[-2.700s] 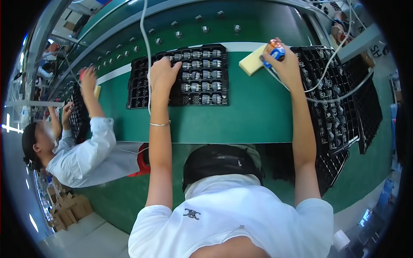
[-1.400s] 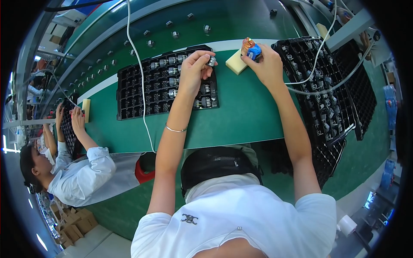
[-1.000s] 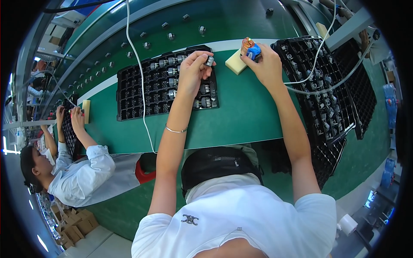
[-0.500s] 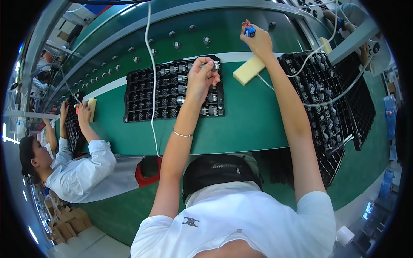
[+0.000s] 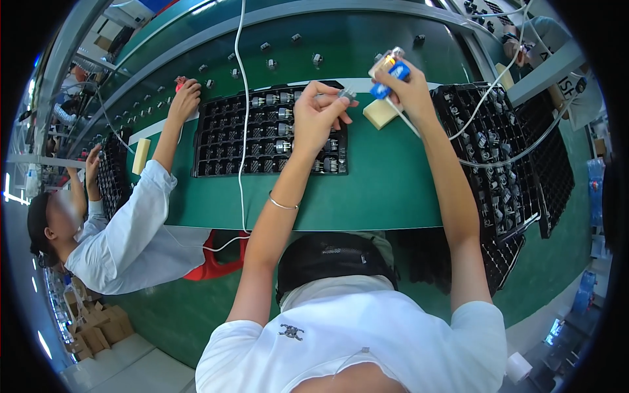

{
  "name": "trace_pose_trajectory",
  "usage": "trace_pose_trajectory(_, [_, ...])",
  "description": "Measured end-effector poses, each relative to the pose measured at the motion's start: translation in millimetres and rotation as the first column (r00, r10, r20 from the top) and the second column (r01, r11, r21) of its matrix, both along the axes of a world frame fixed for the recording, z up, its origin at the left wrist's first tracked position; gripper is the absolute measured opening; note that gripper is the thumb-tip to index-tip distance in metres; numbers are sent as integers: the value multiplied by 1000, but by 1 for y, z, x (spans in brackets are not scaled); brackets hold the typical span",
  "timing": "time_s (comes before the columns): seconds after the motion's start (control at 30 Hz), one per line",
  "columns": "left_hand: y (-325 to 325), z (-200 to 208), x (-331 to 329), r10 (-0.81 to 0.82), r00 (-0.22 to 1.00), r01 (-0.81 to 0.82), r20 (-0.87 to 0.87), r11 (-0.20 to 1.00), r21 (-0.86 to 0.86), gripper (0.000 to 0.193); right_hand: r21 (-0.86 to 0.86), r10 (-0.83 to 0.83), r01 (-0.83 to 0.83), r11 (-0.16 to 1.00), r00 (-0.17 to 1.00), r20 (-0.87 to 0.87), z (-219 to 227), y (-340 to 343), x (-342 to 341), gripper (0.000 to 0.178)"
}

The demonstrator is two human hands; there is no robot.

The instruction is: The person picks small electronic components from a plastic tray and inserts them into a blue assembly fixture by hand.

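My left hand point(image 5: 317, 119) pinches a small silver metal part point(image 5: 347, 95) between thumb and fingers, just above the right end of a black compartment tray point(image 5: 219, 134). Similar metal parts point(image 5: 284, 130) fill some of the tray's compartments, mostly toward its right side. To the right, my right hand point(image 5: 413, 93) is closed around a blue handheld tool point(image 5: 391, 77) with a pale end that glows orange, and a white tube or cord runs from below it. The tool's exact kind is unclear. A cream block point(image 5: 381, 114) lies on the green table under this hand.
Beyond the tray, small parts point(image 5: 317, 59) stand scattered on a green belt point(image 5: 367, 33). Right, filled black trays point(image 5: 488, 177) are stacked. A white cable point(image 5: 240, 118) hangs across the tray. At left, a co-worker's hand point(image 5: 186, 98) reaches in with a red object, near another cream block point(image 5: 141, 156).
My left hand has shifted slightly right with the metal part. My right hand has brought the tool down and right, and its end now glows. The co-worker's hand has reached out toward the belt.
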State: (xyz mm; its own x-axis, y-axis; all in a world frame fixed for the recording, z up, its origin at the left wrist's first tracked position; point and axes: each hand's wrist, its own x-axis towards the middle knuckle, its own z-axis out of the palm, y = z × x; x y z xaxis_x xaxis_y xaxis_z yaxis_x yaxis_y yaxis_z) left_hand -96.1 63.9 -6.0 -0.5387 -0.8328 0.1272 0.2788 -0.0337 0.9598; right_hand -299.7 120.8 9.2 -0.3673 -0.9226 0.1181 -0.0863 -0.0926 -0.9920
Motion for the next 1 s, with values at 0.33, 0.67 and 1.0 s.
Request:
trace_pose_trajectory(0.33, [33, 13, -9, -42, 992, 53, 121, 995, -87, 21, 15, 138, -153, 988, 927, 349, -9, 42, 20, 29])
trace_pose_trajectory(0.67, [13, 10, 30, 320, 813, 15, 487, 824, -566, 32, 205, 189, -224, 953, 966, 175, -7, 54, -7, 30])
trace_pose_trajectory(1.0, [-17, 13, 82, 663, 207, 226, 719, 683, -695, 32, -74, -310, 355, 932, 676, -669, -20, 48, 8, 43])
